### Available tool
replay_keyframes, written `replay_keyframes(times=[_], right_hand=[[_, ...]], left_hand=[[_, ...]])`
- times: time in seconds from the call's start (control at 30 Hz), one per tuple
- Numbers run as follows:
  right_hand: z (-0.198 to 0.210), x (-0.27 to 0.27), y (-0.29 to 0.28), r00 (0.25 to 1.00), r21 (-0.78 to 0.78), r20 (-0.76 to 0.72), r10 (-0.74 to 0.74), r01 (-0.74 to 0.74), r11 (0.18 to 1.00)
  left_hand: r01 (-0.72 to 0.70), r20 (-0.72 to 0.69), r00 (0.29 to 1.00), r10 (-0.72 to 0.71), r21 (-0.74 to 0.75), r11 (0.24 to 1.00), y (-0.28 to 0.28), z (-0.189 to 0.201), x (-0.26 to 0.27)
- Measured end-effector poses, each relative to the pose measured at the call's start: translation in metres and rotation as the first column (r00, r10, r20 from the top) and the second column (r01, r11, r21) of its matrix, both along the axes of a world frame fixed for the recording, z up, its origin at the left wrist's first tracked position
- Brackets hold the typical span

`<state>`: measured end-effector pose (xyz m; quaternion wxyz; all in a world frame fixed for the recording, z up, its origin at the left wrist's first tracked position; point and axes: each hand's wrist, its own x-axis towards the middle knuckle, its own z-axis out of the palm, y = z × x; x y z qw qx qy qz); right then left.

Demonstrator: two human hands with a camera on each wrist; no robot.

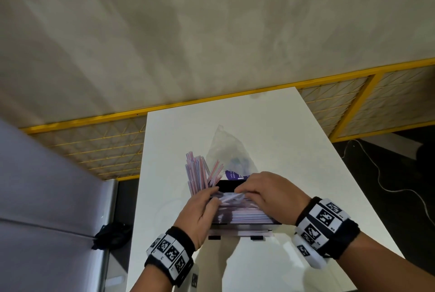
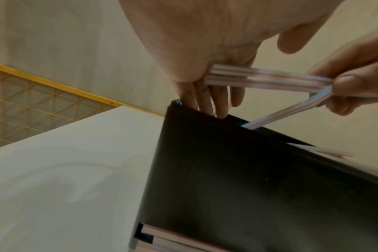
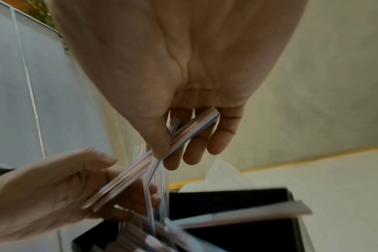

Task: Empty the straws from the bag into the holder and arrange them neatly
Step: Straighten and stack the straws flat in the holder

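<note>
Both hands are working over the black holder (image 1: 244, 217) at the desk's (image 1: 294, 150) six o'clock edge, the right hand (image 1: 266, 194) pinching a few striped straws (image 1: 231, 197) while the left hand (image 1: 200, 209) is cradling their other ends, apparently to level them, with the emptied bag (image 1: 226, 148) lying at twelve o'clock.

The black box-shaped straw holder (image 1: 244, 220) stands on the white rectangular table (image 1: 282, 131), near its front edge, about midway between its left and right edges; a bunch of striped plastic straws (image 1: 196, 171) stands upright at the holder's far left corner; the clear crumpled plastic bag (image 1: 224, 148) lies on the table just behind the holder; my left hand (image 1: 200, 214) is over the holder's left side, my right hand (image 1: 270, 195) over its right; between them, above the holder, lie a few straws.
</note>
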<state>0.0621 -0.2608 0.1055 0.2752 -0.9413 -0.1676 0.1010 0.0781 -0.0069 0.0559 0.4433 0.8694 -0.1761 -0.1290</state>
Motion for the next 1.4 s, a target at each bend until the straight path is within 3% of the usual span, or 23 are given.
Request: replay_keyframes(times=[0.2, 0.37, 0.47, 0.57, 0.7, 0.93, 1.13, 1.23, 1.4], right_hand=[[0.022, 0.007, -0.015, 0.997, 0.023, 0.058, -0.052, 0.051, 0.998], [0.0, 0.003, -0.026, 0.996, -0.04, -0.054, -0.076, 0.074, 0.996], [-0.018, -0.004, -0.021, 0.996, -0.186, -0.06, -0.061, 0.049, 0.981], [-0.033, -0.013, -0.007, 0.999, -0.336, -0.035, -0.003, -0.009, 0.942], [-0.045, -0.019, 0.011, 0.999, -0.36, -0.029, 0.027, -0.036, 0.932], [-0.064, -0.017, 0.019, 0.993, -0.332, -0.045, 0.106, -0.115, 0.936], [-0.061, -0.011, 0.015, 0.993, -0.312, 0.044, 0.106, -0.087, 0.946], [-0.062, -0.011, 0.015, 0.998, -0.268, 0.06, 0.032, -0.015, 0.963], [-0.058, -0.004, 0.017, 0.999, -0.33, -0.044, 0.027, -0.04, 0.943]], left_hand=[[-0.097, -0.059, 0.994, 0.089, -0.144, 0.985, 0.004, 0.003, 0.003], [-0.176, -0.135, 0.978, 0.158, -0.139, 0.975, 0.005, -0.002, 0.007], [-0.129, -0.042, 0.991, 0.127, -0.033, 0.991, 0.005, -0.006, 0.007], [-0.01, 0.11, 0.994, -0.001, 0.099, 0.995, 0.002, -0.01, 0.005], [0.129, 0.196, 0.964, -0.18, 0.247, 0.96, -0.009, -0.013, 0.001], [0.252, 0.072, 0.954, -0.292, 0.335, 0.908, -0.041, -0.014, 0.009], [0.243, 0.094, 0.919, -0.382, 0.628, 0.739, -0.041, -0.027, 0.022], [0.225, 0.112, 0.919, -0.378, 0.637, 0.737, -0.035, -0.033, 0.022], [0.237, 0.123, 0.916, -0.382, 0.601, 0.763, -0.027, -0.034, 0.02]])
